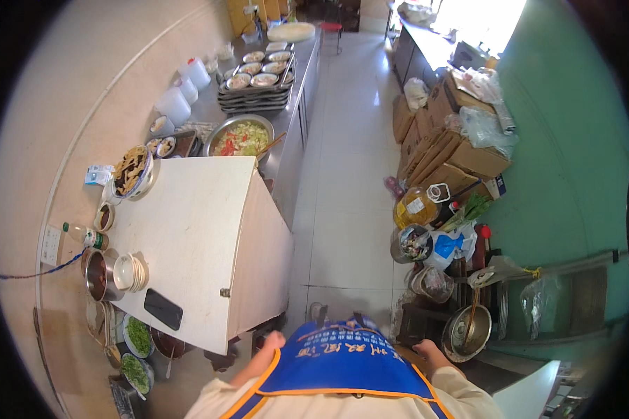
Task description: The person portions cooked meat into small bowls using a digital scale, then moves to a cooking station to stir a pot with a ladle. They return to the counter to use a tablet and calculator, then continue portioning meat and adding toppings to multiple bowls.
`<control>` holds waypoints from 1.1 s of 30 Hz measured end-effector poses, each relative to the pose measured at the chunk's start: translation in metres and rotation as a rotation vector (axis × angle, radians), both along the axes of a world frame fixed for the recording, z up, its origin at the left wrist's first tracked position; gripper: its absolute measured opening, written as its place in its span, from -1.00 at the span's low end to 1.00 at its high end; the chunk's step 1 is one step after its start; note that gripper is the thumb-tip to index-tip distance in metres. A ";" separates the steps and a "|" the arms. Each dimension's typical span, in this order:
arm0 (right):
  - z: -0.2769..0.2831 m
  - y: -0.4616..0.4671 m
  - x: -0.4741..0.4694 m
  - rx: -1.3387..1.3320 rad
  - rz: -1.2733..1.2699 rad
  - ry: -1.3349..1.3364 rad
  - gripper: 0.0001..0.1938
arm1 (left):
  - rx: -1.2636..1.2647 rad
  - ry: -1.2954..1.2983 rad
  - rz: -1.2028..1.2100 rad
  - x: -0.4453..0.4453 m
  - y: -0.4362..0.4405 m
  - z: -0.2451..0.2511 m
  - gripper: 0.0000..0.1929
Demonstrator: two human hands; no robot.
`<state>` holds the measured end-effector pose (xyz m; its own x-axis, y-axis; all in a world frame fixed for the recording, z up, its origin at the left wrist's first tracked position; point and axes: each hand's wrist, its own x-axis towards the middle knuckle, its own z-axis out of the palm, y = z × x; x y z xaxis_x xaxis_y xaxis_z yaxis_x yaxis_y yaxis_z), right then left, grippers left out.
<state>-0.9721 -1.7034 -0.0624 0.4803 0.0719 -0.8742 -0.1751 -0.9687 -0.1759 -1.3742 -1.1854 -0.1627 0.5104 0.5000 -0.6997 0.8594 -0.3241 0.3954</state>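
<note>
My left hand [274,340] hangs at the left edge of the blue apron [346,364], its fingers curled; nothing shows in it. On the other side of the apron, my right hand [424,347] is partly hidden by its own wrist, close to a metal pot [453,335] with chopsticks [472,317] in it. Whether that hand holds anything does not show. Left of me stands a white cabinet [188,225] with a black phone [163,309], stacked small dishes [131,273], a steel pot [98,277] and a bowl of brown strips [145,178] on top.
Bowls of chopped greens [138,335] stand at the lower left. Along the left counter are a basin of chopped vegetables [243,139] and stacked trays of bowls [254,97]. Flattened cardboard boxes [432,141], an oil jug [414,209] and a bin [406,251] line the right side of the tiled aisle.
</note>
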 end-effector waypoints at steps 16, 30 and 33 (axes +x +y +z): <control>0.027 0.361 0.519 0.171 0.448 -0.465 -0.40 | 0.122 -0.086 0.256 0.481 0.257 0.086 -0.54; 0.110 0.742 0.938 -0.055 0.613 -0.492 -0.37 | -0.156 0.127 0.038 0.805 0.494 0.012 -0.71; 0.137 0.778 0.970 -0.051 0.243 -0.768 -0.56 | -0.020 -0.005 0.074 0.924 0.611 0.033 -0.71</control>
<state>-0.0019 -0.9254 0.0750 0.9242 0.2207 -0.3115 0.1936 -0.9742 -0.1160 -0.4505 -0.5741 -0.1298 0.4759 0.5225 -0.7075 0.8788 -0.2520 0.4051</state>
